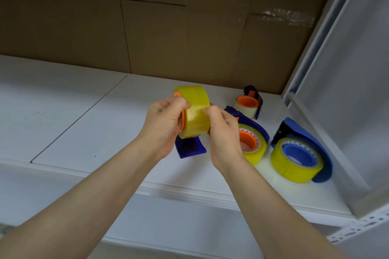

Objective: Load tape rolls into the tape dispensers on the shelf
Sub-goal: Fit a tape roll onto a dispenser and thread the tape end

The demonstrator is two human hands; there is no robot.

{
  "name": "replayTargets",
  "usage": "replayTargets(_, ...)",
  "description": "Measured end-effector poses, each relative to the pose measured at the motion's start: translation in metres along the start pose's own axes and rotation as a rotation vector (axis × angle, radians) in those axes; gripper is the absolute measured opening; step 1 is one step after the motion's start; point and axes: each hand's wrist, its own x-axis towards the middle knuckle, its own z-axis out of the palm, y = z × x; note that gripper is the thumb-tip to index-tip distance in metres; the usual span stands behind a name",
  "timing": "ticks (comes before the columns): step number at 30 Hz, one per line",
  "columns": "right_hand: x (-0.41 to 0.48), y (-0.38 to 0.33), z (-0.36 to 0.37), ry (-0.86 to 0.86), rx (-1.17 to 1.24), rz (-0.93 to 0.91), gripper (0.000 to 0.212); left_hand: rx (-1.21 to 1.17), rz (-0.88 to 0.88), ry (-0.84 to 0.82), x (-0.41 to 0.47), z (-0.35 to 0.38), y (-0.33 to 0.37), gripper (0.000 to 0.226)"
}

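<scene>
Yellow tape roll (194,114) gripped between left hand (166,124) and right hand (223,130), above shelf (84,111). Blue dispenser (190,147) just below hands. Advice: find tape end with right thumb, keep orange core square, then seat.

A single wide-angle camera, worn on the person's head, looks forward and down into a white shelf bay (88,111). It sits close: both bare forearms enter from the near edge and meet at the middle of the frame. The brown cardboard back panel (147,33) fills the far side, and a pale grey side wall (347,82) closes the right. No second view exists.
</scene>
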Motion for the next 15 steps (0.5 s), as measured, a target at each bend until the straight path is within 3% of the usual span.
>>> replayTargets(3, 0.002, -0.011, 0.000, -0.006, -0.010, 0.142, 0.010, 0.020, 0.012, -0.033, -0.004, 0.004, 0.000, 0.032)
replayTargets(6, 0.006, -0.012, -0.001, -0.049, 0.037, 0.176, 0.009, -0.013, -0.006, -0.010, -0.004, 0.005, 0.001, 0.021)
replayTargets(9, 0.008, -0.004, 0.000, -0.098, 0.050, 0.144, 0.010, -0.075, -0.048, 0.007, 0.000, 0.005, 0.005, 0.015)
replayTargets(15, 0.013, 0.001, -0.009, -0.289, -0.033, -0.023, 0.038, -0.045, -0.108, 0.049, 0.005, 0.007, 0.012, 0.008)
